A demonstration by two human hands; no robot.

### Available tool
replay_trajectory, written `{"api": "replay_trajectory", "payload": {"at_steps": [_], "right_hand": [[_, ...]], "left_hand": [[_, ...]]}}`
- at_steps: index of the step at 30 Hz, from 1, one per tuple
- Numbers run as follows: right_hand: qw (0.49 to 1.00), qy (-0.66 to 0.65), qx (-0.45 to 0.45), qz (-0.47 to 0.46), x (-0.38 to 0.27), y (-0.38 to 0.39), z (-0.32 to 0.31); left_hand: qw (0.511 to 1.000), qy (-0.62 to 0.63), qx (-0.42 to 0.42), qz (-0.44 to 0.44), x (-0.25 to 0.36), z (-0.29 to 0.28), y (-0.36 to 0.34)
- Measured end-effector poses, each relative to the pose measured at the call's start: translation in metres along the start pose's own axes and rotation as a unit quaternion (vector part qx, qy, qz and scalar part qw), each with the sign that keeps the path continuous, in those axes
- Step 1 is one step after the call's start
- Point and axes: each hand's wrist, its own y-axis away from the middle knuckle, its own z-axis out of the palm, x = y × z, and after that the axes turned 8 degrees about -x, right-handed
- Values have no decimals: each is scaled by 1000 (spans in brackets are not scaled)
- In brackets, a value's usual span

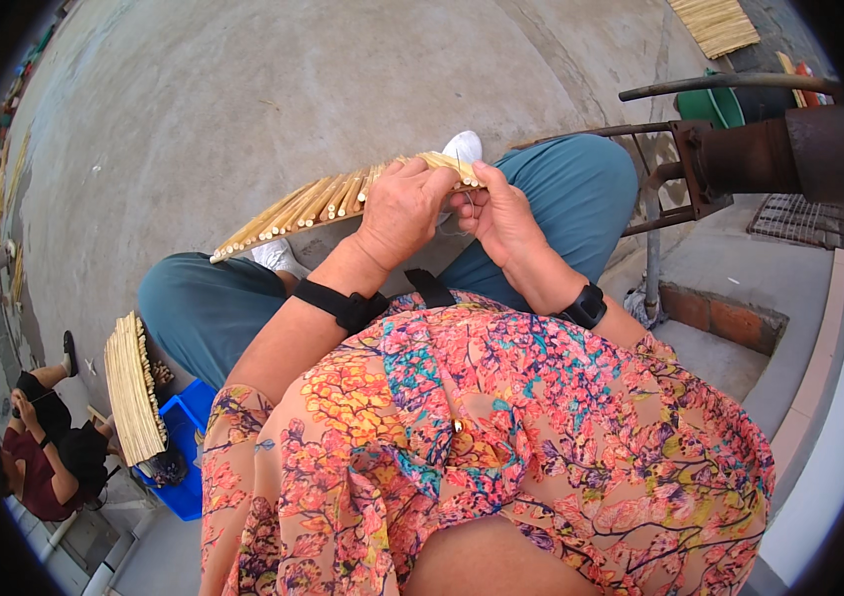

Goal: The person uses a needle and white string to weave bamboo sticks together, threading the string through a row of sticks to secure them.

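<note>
A mat of pale, cut reed stalks [293,211] hangs across my knees, its round cut ends facing me and its left end drooping. My left hand [404,207] is closed over the mat's near edge, thumb and fingers close to its right end. At that right end, my right hand [506,217] has its thumb against the last stalks and its fingers curled below. A thin thread [469,201] shows between the two hands, near the right fingertips. Exactly how the thread runs through the stalks is hidden by my fingers.
Another reed mat [134,392] lies at left by a blue plastic crate [182,452]. A seated person [50,437] is at far left. To my right stand a rusty metal frame [695,169] and a green bucket [712,106]. More reed matting [715,25] lies at far right.
</note>
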Motion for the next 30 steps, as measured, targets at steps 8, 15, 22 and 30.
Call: {"api": "replay_trajectory", "payload": {"at_steps": [8, 15, 22, 30], "right_hand": [[913, 406, -49, -7, -62, 8, -14], [919, 329, -169, -138, -61, -41, 23], [927, 255, -271, -42, -58, -71, 41], [932, 175, -318, 9, -38, -61, 123]], "left_hand": [[998, 25, -43, -42, -24, -49, 3], [993, 53, -86, -61, -38, -80, -12], [989, 56, -109, -82, -45, -88, -10], [971, -137, 133, -141, -44, -127, 42]]}}
